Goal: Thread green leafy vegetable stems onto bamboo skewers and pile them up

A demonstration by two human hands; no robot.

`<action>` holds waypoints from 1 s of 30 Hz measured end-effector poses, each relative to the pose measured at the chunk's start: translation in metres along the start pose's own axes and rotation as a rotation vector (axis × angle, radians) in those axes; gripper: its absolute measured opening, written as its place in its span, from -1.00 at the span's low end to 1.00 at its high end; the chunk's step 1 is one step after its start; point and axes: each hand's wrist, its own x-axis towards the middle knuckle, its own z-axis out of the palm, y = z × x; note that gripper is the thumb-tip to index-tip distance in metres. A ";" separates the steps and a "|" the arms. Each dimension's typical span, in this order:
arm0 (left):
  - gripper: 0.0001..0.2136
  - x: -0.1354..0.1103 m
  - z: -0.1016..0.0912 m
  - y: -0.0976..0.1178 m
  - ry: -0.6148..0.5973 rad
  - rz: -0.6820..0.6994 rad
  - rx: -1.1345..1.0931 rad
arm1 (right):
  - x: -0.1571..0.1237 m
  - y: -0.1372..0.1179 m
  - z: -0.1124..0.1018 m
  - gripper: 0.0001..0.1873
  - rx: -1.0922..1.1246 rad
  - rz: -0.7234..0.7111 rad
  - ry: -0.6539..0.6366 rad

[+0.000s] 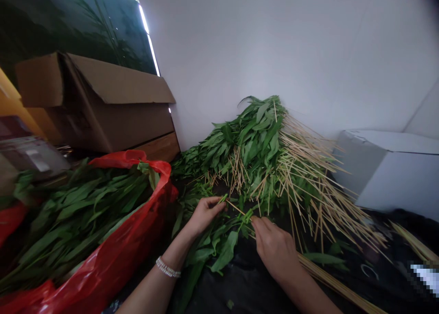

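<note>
Between my hands runs a thin wooden skewer [236,207]. My left hand [208,213] pinches a green stem [223,198] at the skewer's far end. My right hand [274,238] is closed around the near part of the skewer, right by a cluster of green stems [246,217] on it. Long leaves [227,252] hang from that cluster over the dark surface. Whether the stem at my left fingertips is pierced cannot be made out. Just beyond my hands lies a heap of skewered leafy greens [262,126], with many bare skewer ends [318,167] pointing right.
To the left, a red plastic bag [133,231] holds loose leafy greens [89,204]. Behind it stands an open cardboard box [120,108]. A white box [394,167] is at the right by the wall. More skewers [339,284] lie beside my right forearm.
</note>
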 end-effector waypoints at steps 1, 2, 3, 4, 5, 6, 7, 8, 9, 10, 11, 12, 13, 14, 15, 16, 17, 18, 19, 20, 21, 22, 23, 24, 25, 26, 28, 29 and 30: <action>-0.64 0.000 0.000 0.000 0.001 0.000 0.007 | 0.000 0.000 0.000 -0.76 0.000 -0.002 -0.002; -0.66 0.000 0.000 0.000 0.003 0.000 0.013 | 0.000 0.000 0.000 -0.75 0.000 -0.004 -0.003; -0.67 0.000 0.000 0.000 0.005 0.000 0.015 | 0.000 0.000 0.000 -0.75 0.000 -0.007 -0.002; -0.68 0.000 0.001 0.000 0.006 0.000 0.018 | 0.000 0.000 0.001 -0.75 0.000 -0.009 0.000; -0.69 0.000 0.001 0.000 0.007 0.000 0.021 | 0.000 0.000 0.001 -0.74 0.000 -0.011 0.000; -0.69 0.000 0.001 -0.001 0.006 -0.001 0.024 | 0.000 0.000 0.001 -0.74 0.000 -0.011 0.000; -0.69 0.000 0.001 -0.001 0.004 -0.002 0.028 | 0.000 0.000 0.001 -0.74 -0.001 -0.010 -0.002; -0.69 0.000 0.001 -0.001 0.001 -0.003 0.034 | 0.000 0.000 0.001 -0.74 -0.003 -0.009 -0.006; -0.69 0.000 0.001 -0.001 -0.002 -0.004 0.039 | 0.000 0.000 0.001 -0.74 -0.006 -0.008 -0.011; -0.69 0.000 0.001 -0.001 -0.002 -0.005 0.043 | -0.001 0.000 0.001 -0.74 -0.010 -0.007 -0.016; -0.69 0.000 0.001 -0.002 -0.003 -0.005 0.048 | -0.001 0.000 0.001 -0.74 -0.014 -0.006 -0.021; -0.68 0.000 0.001 -0.002 -0.001 -0.003 0.054 | -0.001 0.000 0.000 -0.75 -0.018 -0.004 -0.025; -0.69 0.000 0.001 -0.002 0.001 0.002 0.063 | -0.001 0.000 0.000 -0.75 -0.023 -0.002 -0.030; -0.69 -0.001 0.001 -0.002 0.005 0.011 0.076 | -0.001 0.000 0.001 -0.76 -0.026 0.000 -0.035; -0.70 -0.001 0.002 -0.002 0.010 0.026 0.094 | -0.001 -0.001 0.001 -0.76 -0.029 0.004 -0.042; -0.70 -0.001 0.002 -0.003 0.016 0.046 0.116 | -0.001 -0.001 0.001 -0.76 -0.033 0.009 -0.052; -0.71 -0.001 0.002 -0.003 0.026 0.070 0.142 | -0.001 -0.001 0.001 -0.76 -0.038 0.017 -0.063; -0.72 -0.001 0.002 -0.003 0.035 0.094 0.170 | -0.001 -0.002 0.001 -0.76 -0.043 0.025 -0.077; -0.72 -0.002 0.003 -0.004 0.046 0.116 0.202 | -0.002 -0.002 0.001 -0.75 -0.048 0.033 -0.092; -0.73 -0.002 0.003 -0.004 0.057 0.134 0.234 | -0.002 -0.003 0.001 -0.75 -0.053 0.040 -0.106; -0.73 -0.002 0.003 -0.004 0.065 0.148 0.266 | -0.002 -0.003 0.001 -0.75 -0.056 0.047 -0.118; -0.73 -0.003 0.004 -0.005 0.069 0.156 0.296 | -0.002 -0.004 0.001 -0.75 -0.056 0.053 -0.130; -0.72 -0.003 0.004 -0.006 0.070 0.161 0.319 | -0.002 -0.004 0.001 -0.75 -0.054 0.059 -0.142; -0.72 -0.003 0.005 -0.006 0.070 0.163 0.335 | -0.002 -0.005 0.001 -0.75 -0.051 0.065 -0.154; -0.72 -0.003 0.006 -0.007 0.069 0.164 0.344 | -0.002 -0.006 0.001 -0.75 -0.048 0.072 -0.165; -0.72 -0.003 0.006 -0.008 0.071 0.162 0.347 | -0.002 -0.006 0.001 -0.76 -0.044 0.078 -0.172; -0.71 -0.004 0.009 -0.008 0.062 0.150 0.339 | -0.002 -0.007 0.002 -0.76 -0.038 0.086 -0.176; -0.71 -0.005 0.010 -0.008 0.038 0.143 0.334 | -0.002 -0.007 0.003 -0.76 -0.034 0.087 -0.175; -0.71 -0.006 0.012 -0.007 0.002 0.140 0.329 | -0.002 -0.008 0.003 -0.76 -0.031 0.087 -0.172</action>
